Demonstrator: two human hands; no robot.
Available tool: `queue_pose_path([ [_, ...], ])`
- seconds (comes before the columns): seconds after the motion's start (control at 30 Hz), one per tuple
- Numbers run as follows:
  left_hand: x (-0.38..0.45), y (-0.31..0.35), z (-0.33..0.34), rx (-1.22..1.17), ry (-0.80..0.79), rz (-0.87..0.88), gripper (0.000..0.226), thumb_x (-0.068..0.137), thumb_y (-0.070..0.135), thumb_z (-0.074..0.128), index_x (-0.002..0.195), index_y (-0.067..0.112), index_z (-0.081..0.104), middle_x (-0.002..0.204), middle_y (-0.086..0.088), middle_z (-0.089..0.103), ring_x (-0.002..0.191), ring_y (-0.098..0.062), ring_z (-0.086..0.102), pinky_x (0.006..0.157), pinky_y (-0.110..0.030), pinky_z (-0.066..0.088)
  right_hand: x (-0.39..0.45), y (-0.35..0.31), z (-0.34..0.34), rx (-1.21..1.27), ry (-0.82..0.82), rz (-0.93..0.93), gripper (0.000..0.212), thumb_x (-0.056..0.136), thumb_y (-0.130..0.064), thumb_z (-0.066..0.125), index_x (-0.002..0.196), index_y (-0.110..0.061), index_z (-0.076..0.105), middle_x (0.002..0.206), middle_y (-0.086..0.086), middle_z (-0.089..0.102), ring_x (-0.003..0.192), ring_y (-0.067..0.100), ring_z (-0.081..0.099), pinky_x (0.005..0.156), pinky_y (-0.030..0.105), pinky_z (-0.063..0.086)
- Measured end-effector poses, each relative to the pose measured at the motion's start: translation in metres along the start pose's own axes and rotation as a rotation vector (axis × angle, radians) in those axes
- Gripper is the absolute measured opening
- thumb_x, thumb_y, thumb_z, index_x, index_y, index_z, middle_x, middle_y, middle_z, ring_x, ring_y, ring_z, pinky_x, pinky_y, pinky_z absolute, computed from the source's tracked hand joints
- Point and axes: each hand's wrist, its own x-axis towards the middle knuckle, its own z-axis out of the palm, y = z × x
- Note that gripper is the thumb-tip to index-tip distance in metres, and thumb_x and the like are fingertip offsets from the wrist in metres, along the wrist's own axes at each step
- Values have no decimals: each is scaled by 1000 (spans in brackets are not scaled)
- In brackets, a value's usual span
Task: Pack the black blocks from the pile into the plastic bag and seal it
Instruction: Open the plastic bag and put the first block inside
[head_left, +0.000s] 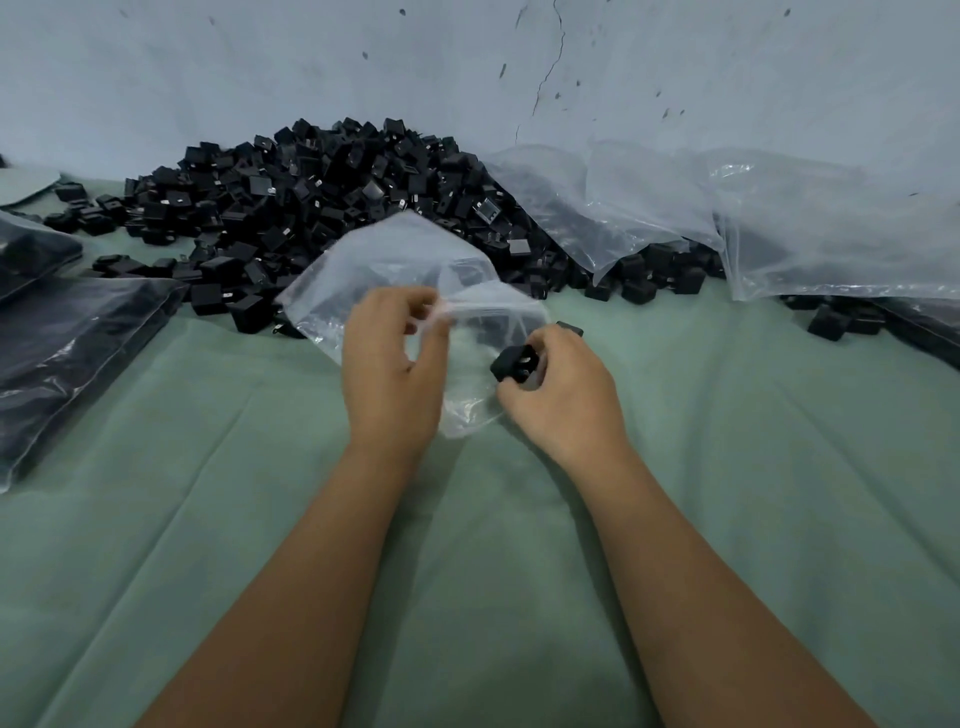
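Clear plastic bag (395, 270) hangs pinched at its rim by the left hand (389, 358), above the green worktop (727, 441); right hand (561, 395), fingers curled, grips a black block (511, 364) beside the bag, near the pile (332, 197).

Black blocks, clear plastic, green cloth, pale blue wall

The pile of blocks (332, 192) is matte black, some with small silvery glints. The plastic bag (395, 270) is clear, milky where it creases. The block (514, 362) in the right hand (561, 395) is black. The tabletop (467, 571) cloth is plain muted green. The wall (260, 67) is pale blue-grey with dark flecks and 1 thin crack. Packed bags (78, 332) at left show glossy black through clear film.
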Motion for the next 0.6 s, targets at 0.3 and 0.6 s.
queue_pose_path([
  [0.3, -15, -14, 15, 491, -792, -41, 65, 99, 33, 26, 148, 53, -12, 164, 1, -16, 149, -12, -19, 120, -46, -12, -7, -3, -8, -324, 130, -178, 33, 73, -30, 74, 99, -12, 67, 99, 9, 55, 93, 28, 48, 83, 37, 43],
  [0.6, -30, 24, 10, 154, -810, 145, 56, 95, 38, 18, 143, 57, -4, 161, 17, -14, 150, -13, -16, 120, -52, -5, -4, -4, -10, -287, -63, -292, 36, 90, -5, 57, 126, -2, 58, 126, 16, 60, 118, 31, 55, 105, 27, 27],
])
